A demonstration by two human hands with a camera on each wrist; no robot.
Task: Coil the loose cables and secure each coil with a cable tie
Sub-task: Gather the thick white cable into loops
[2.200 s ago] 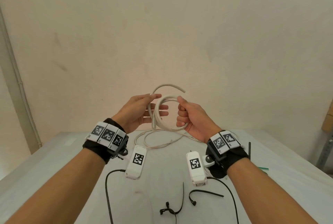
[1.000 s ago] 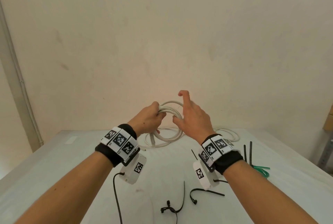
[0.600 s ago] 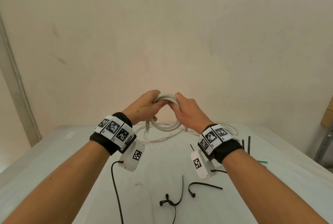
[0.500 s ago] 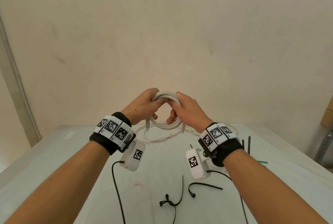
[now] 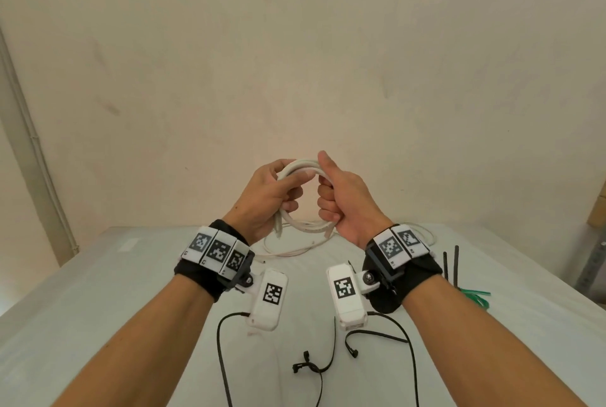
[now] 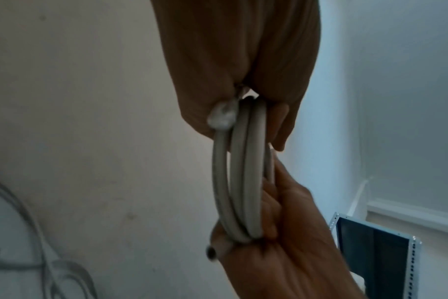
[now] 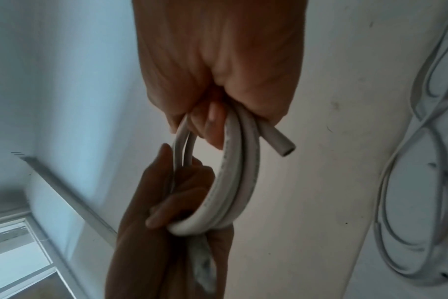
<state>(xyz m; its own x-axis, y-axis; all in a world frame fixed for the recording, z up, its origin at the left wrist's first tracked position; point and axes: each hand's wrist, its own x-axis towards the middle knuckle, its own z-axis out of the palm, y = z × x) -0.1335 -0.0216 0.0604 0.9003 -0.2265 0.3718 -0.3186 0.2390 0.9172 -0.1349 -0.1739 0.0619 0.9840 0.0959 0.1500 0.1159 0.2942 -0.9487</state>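
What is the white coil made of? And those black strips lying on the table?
The coil, gripped by the left hand and right hand, looks like cable with a smooth, matte plastic or rubber jacket: it bends into round loops, and its cut end looks hollow in the right wrist view. The black strips look like thin, flexible plastic, probably nylon ties, curling on the table.

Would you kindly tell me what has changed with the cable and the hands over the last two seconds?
The loose curved end has been wound into the white cable coil. The right hand let go briefly, then took a full grip on the coil's right side. The left hand kept holding it; the black ties stayed on the table.
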